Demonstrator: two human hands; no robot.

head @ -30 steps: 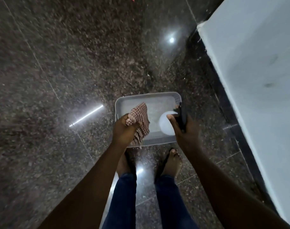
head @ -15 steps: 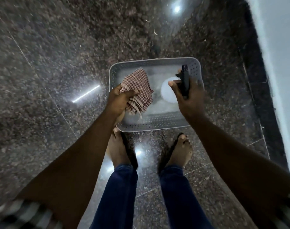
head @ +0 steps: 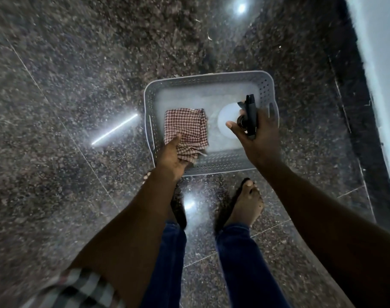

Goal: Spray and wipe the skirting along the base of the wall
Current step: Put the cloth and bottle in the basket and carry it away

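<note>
Hands both loaded over the grey basket (head: 211, 82), left hand (head: 171, 156) gripping the checked cloth (head: 186, 127), right hand (head: 258, 138) the spray bottle (head: 250, 116): kit-grabbing stage I reckon, next aim at the skirting (head: 354, 107), right edge.

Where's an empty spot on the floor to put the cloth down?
The floor left of the basket is wide and bare, and so is the floor beyond it. A narrower bare strip runs between basket and skirting. Crowded at the basket's near side: both feet, left hand gripping the cloth, right hand gripping the spray bottle.
</note>
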